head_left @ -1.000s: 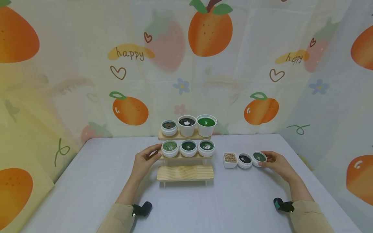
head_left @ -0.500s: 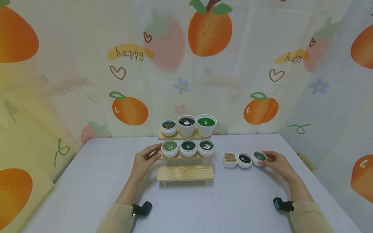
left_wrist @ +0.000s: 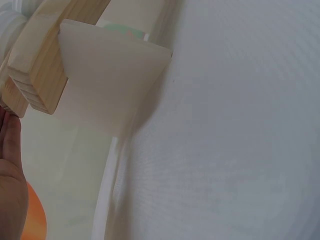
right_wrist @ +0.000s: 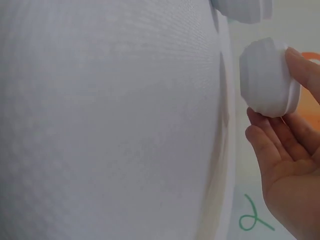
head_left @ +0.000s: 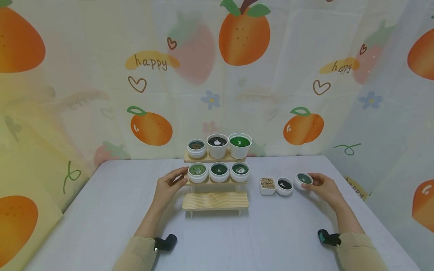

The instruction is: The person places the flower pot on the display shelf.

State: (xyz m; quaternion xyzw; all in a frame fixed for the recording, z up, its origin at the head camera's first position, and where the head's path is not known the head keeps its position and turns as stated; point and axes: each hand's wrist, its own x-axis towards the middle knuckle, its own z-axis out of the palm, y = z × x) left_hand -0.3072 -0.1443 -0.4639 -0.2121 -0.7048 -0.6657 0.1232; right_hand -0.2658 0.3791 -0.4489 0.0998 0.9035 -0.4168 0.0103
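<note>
Left hand (head_left: pixel 169 187) first: its fingers and thumb lie at the left end of the middle shelf (head_left: pixel 218 184), fingertips touching the wood, but I cannot tell whether they pinch it. Just right of these fingertips sits a green-speckled cup (head_left: pixel 197 171); the shelf runs lengthwise away to the right, with the bare pine lower shelf (head_left: pixel 215 201) parallel, below and nearer me. Well right of that grip stand a square cup (head_left: pixel 268 186) of tan bits and a dark-filled cup (head_left: pixel 284 187). Next comes the held cup (head_left: pixel 301 181), at the left of my right hand (head_left: pixel 323 187), which pinches it, thumb near, fingers behind, parted only by its width. From that grip both shelves lie leftward, beyond the two standing cups and nearer my other hand. Round and squat, without a long axis, the held cup looks roughly upright and clear of the tabletop (head_left: pixel 271 233), its white walls ridged, its filling dark green.
</note>
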